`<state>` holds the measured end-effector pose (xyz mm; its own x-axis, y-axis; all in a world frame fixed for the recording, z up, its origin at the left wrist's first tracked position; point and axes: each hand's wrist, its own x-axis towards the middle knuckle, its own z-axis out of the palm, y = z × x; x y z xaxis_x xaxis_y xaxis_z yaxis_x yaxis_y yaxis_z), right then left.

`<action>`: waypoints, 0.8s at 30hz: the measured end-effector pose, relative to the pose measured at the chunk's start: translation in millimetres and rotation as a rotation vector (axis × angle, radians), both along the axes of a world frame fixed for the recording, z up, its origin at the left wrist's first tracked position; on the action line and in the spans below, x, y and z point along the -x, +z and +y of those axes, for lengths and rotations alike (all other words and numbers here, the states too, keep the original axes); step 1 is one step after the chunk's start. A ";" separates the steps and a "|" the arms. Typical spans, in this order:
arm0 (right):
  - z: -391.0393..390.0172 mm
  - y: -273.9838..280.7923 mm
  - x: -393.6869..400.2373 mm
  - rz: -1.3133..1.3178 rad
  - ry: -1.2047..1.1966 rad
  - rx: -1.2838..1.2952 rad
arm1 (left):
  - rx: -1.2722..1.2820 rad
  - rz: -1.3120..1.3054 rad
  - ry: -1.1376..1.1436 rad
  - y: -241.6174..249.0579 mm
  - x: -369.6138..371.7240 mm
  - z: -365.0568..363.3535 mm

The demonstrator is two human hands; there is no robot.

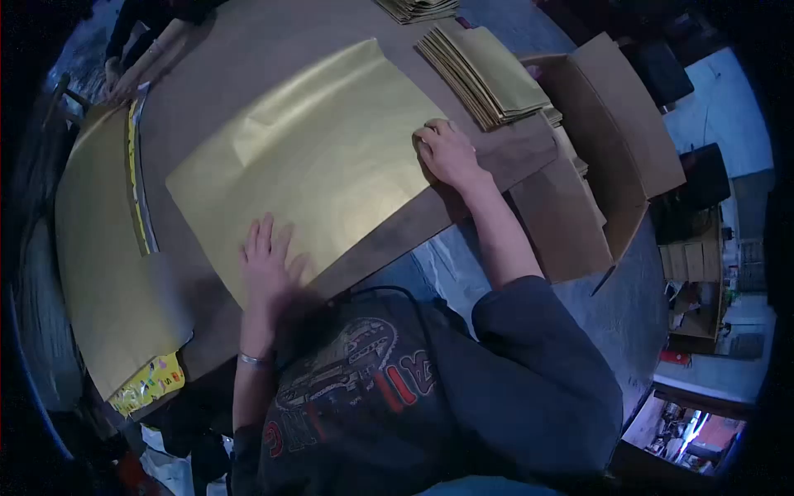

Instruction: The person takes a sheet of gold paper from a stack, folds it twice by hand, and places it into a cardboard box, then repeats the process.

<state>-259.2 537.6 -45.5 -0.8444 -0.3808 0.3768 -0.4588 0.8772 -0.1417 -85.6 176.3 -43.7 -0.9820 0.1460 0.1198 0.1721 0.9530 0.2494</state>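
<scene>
A large gold paper sheet [322, 157] lies across the brown table in front of me, with a raised crease along its far side. My left hand [269, 260] rests on its near left part, fingers spread and slightly blurred. At the sheet's right corner, my right hand [447, 153] has its fingers bent over the edge and pinches the paper. Some of the right fingertips are hidden. On the left lies another gold sheet pile [103, 256], with a yellow printed sheet [153, 384] sticking out beneath it.
A stack of folded gold sheets [488, 74] sits at the table's far right, with another stack [418, 8] behind it. An open cardboard box [562, 215] stands against the right side. Another person's hand [116, 78] is at the far left edge of the table.
</scene>
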 end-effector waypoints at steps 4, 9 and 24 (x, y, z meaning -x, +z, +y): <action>-12.7 10.8 -20.0 0.030 -0.081 -0.003 | 0.025 0.013 -0.024 -0.7 1.4 -3.6; -45.2 -0.4 -24.0 0.129 -0.037 0.095 | 0.018 0.015 -0.037 0.8 0.2 -4.8; -61.6 -15.0 -13.7 -0.187 -0.110 -0.117 | -0.238 0.141 0.227 18.1 11.7 -57.7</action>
